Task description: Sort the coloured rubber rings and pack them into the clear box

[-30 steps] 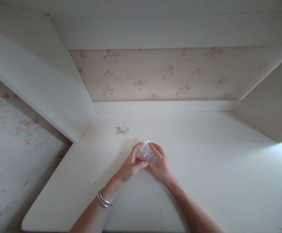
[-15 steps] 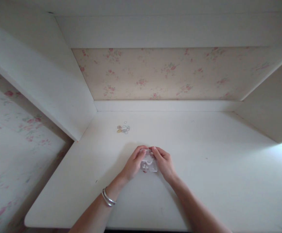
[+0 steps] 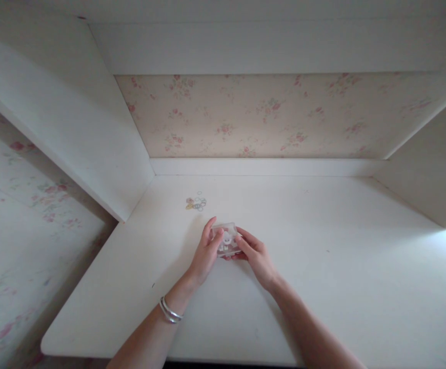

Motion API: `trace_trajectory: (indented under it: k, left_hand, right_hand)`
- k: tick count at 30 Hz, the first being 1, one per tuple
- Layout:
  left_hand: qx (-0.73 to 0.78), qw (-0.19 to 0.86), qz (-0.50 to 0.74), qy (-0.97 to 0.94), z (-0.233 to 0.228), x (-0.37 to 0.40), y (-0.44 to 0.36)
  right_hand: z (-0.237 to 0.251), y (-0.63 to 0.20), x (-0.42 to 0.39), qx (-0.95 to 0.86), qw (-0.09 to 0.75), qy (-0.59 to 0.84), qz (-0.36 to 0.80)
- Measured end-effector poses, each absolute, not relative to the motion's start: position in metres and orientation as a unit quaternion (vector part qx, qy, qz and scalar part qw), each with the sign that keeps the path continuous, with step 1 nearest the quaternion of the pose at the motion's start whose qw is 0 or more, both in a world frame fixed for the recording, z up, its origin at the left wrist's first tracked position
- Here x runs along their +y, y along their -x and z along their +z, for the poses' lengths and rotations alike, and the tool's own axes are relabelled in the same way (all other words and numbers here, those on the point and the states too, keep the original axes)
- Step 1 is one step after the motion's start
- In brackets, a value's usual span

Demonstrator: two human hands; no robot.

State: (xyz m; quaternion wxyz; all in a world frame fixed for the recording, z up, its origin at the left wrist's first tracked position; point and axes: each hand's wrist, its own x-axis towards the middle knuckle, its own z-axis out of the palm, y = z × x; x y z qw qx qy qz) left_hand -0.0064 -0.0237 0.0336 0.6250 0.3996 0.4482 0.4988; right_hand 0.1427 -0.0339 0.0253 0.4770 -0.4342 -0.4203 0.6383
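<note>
A small clear plastic box (image 3: 227, 241) lies flat on the white desk (image 3: 323, 287), a little left of centre. My left hand (image 3: 204, 253) grips its left side, index finger stretched along the edge. My right hand (image 3: 257, 254) holds its right side with the fingertips on top. Small pale items show through the lid; I cannot tell what they are. My left wrist wears silver bangles (image 3: 168, 311).
A little cluster of small coloured rings (image 3: 196, 203) lies on the desk beyond the box. White side panels rise at left (image 3: 73, 123) and right (image 3: 430, 169), with flowered wallpaper (image 3: 269, 118) behind and a shelf overhead.
The box was tilted up between both hands a second ago; it now lies flat, slightly farther from me, and both hands have shifted with it.
</note>
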Motion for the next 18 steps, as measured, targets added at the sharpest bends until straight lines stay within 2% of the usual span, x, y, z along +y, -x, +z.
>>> trace_trajectory:
  k: [18]
  left_hand:
    - [0.445,0.656,0.450,-0.412,0.0391,-0.0217,0.0097]
  right_hand:
    - [0.0237,-0.1477,-0.0328,-0.400,0.512,0.465,0.601]
